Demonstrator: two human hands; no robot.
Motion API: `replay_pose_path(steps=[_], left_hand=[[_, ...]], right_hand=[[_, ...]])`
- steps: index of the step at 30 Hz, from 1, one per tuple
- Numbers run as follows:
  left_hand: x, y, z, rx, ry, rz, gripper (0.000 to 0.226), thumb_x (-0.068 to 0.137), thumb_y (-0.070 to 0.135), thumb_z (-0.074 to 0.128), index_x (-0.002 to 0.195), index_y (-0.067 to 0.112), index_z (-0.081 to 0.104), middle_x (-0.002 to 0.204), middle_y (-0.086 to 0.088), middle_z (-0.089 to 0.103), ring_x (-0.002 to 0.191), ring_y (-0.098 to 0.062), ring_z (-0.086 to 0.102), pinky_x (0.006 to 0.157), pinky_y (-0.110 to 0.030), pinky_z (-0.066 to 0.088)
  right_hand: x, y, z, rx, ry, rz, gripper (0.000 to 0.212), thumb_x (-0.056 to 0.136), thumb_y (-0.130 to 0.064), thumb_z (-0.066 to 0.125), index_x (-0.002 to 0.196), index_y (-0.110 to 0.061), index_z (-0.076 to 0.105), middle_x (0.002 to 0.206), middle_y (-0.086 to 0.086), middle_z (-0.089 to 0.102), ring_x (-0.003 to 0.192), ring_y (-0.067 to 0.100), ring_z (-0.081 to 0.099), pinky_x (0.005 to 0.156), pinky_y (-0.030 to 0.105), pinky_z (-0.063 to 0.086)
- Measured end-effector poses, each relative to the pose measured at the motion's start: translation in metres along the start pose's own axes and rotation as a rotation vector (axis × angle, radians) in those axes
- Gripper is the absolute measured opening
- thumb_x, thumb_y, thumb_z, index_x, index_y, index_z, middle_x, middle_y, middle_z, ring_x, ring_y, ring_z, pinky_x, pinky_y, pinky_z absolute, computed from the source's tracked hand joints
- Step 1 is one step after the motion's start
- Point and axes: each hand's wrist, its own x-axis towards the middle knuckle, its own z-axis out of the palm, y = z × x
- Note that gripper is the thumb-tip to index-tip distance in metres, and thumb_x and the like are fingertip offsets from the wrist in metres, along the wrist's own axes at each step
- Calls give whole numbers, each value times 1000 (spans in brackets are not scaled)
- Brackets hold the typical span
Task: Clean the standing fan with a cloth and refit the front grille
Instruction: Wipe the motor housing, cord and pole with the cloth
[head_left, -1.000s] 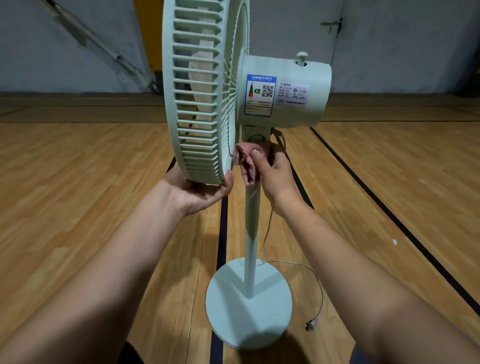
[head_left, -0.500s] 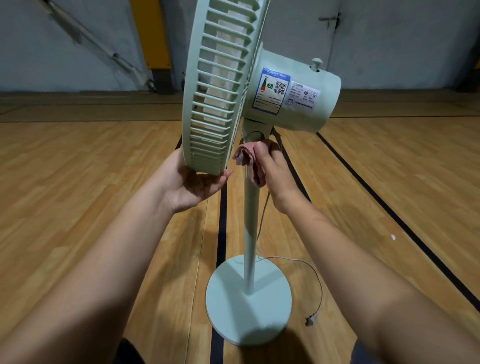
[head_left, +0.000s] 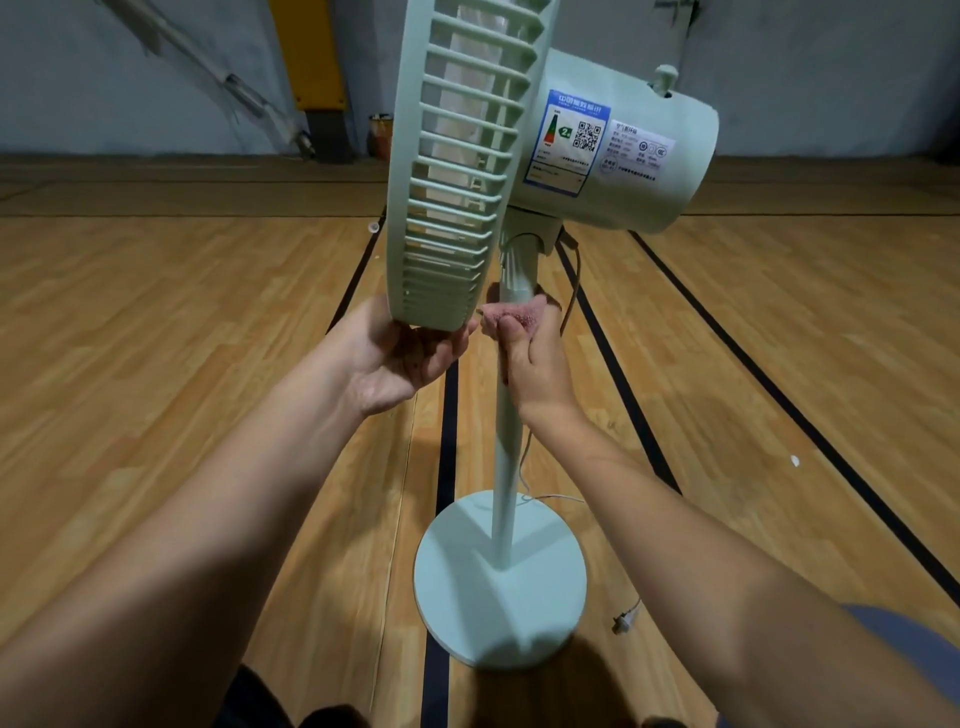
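Fan (head_left: 618, 156) stands on wooden floor (head_left: 156, 364), pale green, round base (head_left: 498, 582) below both hands, head tilted with grille cage (head_left: 457, 171) just above left grip

Left hand (head_left: 400, 358) cups bottom rim of grille cage from underneath, fingers curled up round the edge, thumb side toward the pole; steadying grip, clenched on the rim. Right hand (head_left: 535, 364) just beside it, clenched round pink cloth (head_left: 511, 314), cloth bunched and pressed to pole (head_left: 506, 426) right under the neck joint (head_left: 522, 260). Cord (head_left: 569, 291) hangs just behind right grip, plug (head_left: 623, 621) lies on floor beside base, not plugged in as far as can be seen

Step in hand looks like wiping upper pole / neck area while other hand holds head still. Doing it well, my read: wrap cloth fully round the pole so one stroke covers all sides, run it in long passes, work cloth into ribbed neck joint above grip where dust sits. Keep left grip firm under cage so head doesn't swing or tip the stand. Keep cord clear of cloth so it doesn't snag

Front grille: cannot tell from this side view whether it is fitted or off, cage seen edge-on only
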Motion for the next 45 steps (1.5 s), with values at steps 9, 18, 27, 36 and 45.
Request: replay_pose_path(steps=[9,18,27,36,45], left_hand=[[4,0,-3,-26,-38,-3,33,108,33,50,107,4,67,94,-16,70,65,-19,71,43,-18,54],[10,-4,-1,21,-70,44,55,112,28,43,82,8,85,90,-14,72,65,-17,70,44,-16,51],[8,-7,-4,44,-25,67,44,112,25,42,93,8,77,91,-15,70,57,-13,60,41,-18,47],[8,-6,-5,117,-77,91,37,112,26,40,99,8,69,89,-11,67,52,-8,52,38,-16,42],[11,-3,-9,93,-70,64,35,111,24,39,94,10,66,89,-13,66,49,-7,46,37,-14,38]], right_hand=[[-59,80,5,-54,-110,118,14,112,-25,50,125,-19,49,109,-15,72,114,8,68,103,32,51],[-95,140,-1,-72,-294,414,11,110,-17,51,118,-17,44,123,-2,69,128,2,57,122,51,38],[-78,85,-4,-25,-264,315,25,113,-27,46,129,-11,38,108,3,64,103,0,64,98,17,47],[14,-1,-1,49,-88,33,18,112,-22,49,120,-6,45,119,19,63,117,27,62,107,45,49],[-45,71,16,36,-34,37,41,113,-24,49,148,-11,33,115,-5,74,119,16,68,109,39,51]])
